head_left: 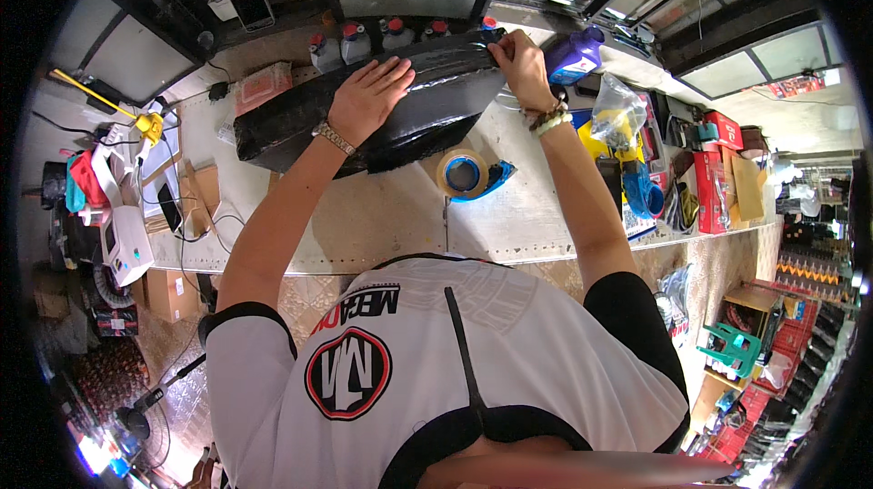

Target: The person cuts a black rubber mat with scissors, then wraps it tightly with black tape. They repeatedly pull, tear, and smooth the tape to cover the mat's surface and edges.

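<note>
A long box-shaped parcel (427, 111) wrapped in shiny black plastic lies across the far side of the white table. My left hand (371, 100) rests flat on its top, fingers stretched out toward the far edge. At the parcel's right end, my right hand (523, 66) has its fingers closed on the black wrapping at the far corner. A roll of tape in a blue dispenser (496, 181) lies on the table just in front of the parcel. The parcel hides part of the bottles behind it.
Several bottles with red caps (355, 41) stand behind the parcel, and a purple jug (575, 54) is beyond my right hand. A clear plastic bag (620, 111), red boxes (711, 191) and a blue tape dispenser (642, 191) crowd the right side. At left sits a white device (125, 243) with cables.
</note>
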Motion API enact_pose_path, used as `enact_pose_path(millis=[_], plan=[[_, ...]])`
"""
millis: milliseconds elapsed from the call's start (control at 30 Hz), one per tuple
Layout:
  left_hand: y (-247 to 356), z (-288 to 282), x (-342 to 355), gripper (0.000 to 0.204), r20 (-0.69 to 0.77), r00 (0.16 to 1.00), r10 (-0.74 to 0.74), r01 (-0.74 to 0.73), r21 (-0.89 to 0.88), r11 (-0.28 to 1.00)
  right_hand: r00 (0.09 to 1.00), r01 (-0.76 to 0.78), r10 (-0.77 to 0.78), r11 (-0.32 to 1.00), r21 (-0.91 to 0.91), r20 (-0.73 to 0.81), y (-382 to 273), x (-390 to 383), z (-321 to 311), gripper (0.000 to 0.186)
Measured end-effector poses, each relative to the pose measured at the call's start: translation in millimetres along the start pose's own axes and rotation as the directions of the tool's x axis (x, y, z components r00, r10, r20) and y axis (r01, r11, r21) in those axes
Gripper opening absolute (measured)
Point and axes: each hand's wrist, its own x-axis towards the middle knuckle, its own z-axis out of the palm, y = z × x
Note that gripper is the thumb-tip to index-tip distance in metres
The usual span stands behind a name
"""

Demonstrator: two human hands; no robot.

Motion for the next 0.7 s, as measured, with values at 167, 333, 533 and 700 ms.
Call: enact_pose_path(millis=[167,333,533,700], plan=[[13.4,-16.6,-1.3,0.044,0.101,0.994,-0.05,0.038,0.114,0.993,0.95,0.093,-0.194,0.925,-0.369,-0.245,-37.6,-19.5,10.0,0.036],[29.3,-28.2,-1.6,0.049,0.07,0.992,-0.104,0.085,0.238,0.968,0.843,0.538,-0.496,0.777,-0.327,0.209,-94.2,-63.6,50.6,0.075],[108.0,10.2,-22.5,0.053,0.099,0.992,-0.073,0.095,-0.239,0.966,0.953,0.213,-0.289,0.85,-0.482,-0.087,2.7,-0.7,7.7,0.074],[225.9,111.7,-58.7,0.079,0.544,0.815,-0.2,0.356,-0.198,0.913,0.905,-0.307,0.092,0.816,0.489,0.416,50.4,48.7,19.1,0.056]])
